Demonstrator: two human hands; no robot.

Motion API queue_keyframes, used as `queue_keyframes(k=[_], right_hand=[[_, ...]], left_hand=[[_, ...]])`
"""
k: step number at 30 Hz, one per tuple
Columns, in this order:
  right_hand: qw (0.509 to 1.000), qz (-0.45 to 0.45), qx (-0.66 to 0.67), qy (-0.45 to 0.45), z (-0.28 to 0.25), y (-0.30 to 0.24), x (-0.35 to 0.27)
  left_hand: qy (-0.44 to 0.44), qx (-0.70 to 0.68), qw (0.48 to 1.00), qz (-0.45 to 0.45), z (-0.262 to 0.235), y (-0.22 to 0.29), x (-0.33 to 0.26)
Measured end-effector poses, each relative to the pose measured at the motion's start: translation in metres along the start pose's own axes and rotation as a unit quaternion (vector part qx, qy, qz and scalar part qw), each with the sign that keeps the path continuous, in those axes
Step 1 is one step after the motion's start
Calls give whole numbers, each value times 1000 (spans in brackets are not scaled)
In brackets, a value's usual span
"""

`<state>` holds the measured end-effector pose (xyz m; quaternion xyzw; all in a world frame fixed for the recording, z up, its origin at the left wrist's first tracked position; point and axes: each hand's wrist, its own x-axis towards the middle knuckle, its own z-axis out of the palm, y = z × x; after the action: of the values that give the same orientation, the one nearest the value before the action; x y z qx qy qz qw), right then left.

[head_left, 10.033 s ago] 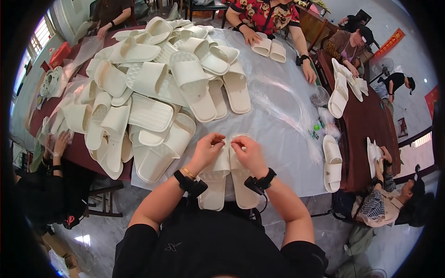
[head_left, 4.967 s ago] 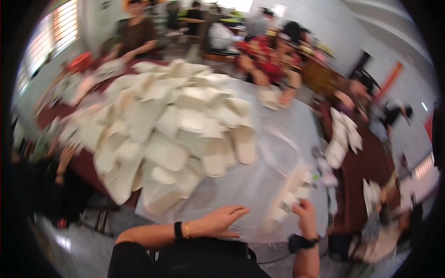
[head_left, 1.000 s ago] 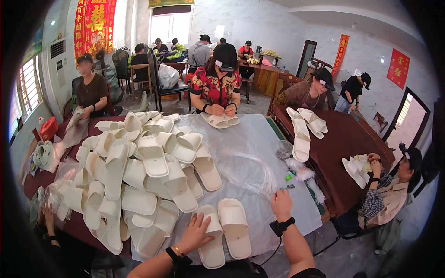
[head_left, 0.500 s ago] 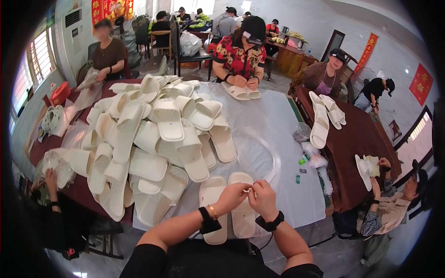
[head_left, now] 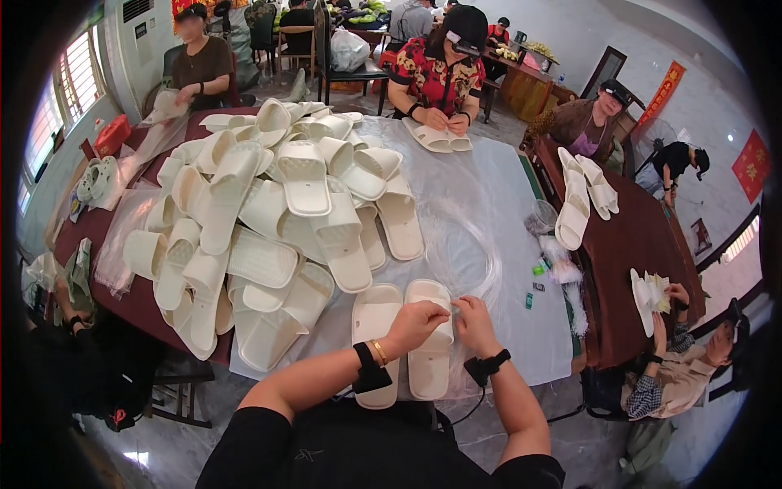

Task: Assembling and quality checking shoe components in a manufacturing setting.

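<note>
A pair of off-white slippers lies side by side on the table in front of me, the left slipper (head_left: 376, 306) next to the right slipper (head_left: 428, 371). My left hand (head_left: 417, 328) is above the pair, its fingers curled into a pinch over the right slipper's strap. Just to the right of that strap, my right hand (head_left: 477, 328) is closed too, thumb and fingertips drawn together. A small gap separates the two hands. Whatever either hand pinches is too small to make out. Dark bands circle both wrists.
A large heap of slippers (head_left: 261, 220) covers the table's left half. Clear plastic film (head_left: 481, 244) and small green packets (head_left: 529, 300) lie to the right. Across the table, a person (head_left: 440, 81) handles another pair. More people sit along both sides.
My hands, which met at the fingertips, have come apart, the right moving rightward. The view has shifted slightly. At the far left, a co-worker's bagged slipper has moved away from the heap.
</note>
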<state>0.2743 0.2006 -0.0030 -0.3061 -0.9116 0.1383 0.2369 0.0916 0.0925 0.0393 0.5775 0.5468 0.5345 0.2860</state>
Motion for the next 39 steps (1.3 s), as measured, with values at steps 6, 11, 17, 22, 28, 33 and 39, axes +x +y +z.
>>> queue_keyframes(k=[6, 11, 17, 22, 28, 33, 39], right_hand=[[994, 49, -94, -1, -11, 64, 20], [986, 78, -144, -34, -28, 100, 27], [974, 83, -187, -95, -42, 99, 24], [991, 128, 4, 41, -66, 8, 27], [890, 138, 373, -223, -30, -134, -9], [815, 182, 416, -359, -4, -163, -30], [796, 281, 355, -402, 8, -152, -51]], left_hand=[[-43, 6, 999, 32, -17, 39, -16], [-66, -78, 993, 54, -64, 89, -42], [-107, -308, 937, -123, -124, 91, -66], [-30, -255, 940, -223, -124, 52, -87], [-7, -284, 917, -279, -103, 24, -93], [-13, -267, 920, -287, -97, 15, -92], [58, -60, 974, -210, -107, -13, -76]])
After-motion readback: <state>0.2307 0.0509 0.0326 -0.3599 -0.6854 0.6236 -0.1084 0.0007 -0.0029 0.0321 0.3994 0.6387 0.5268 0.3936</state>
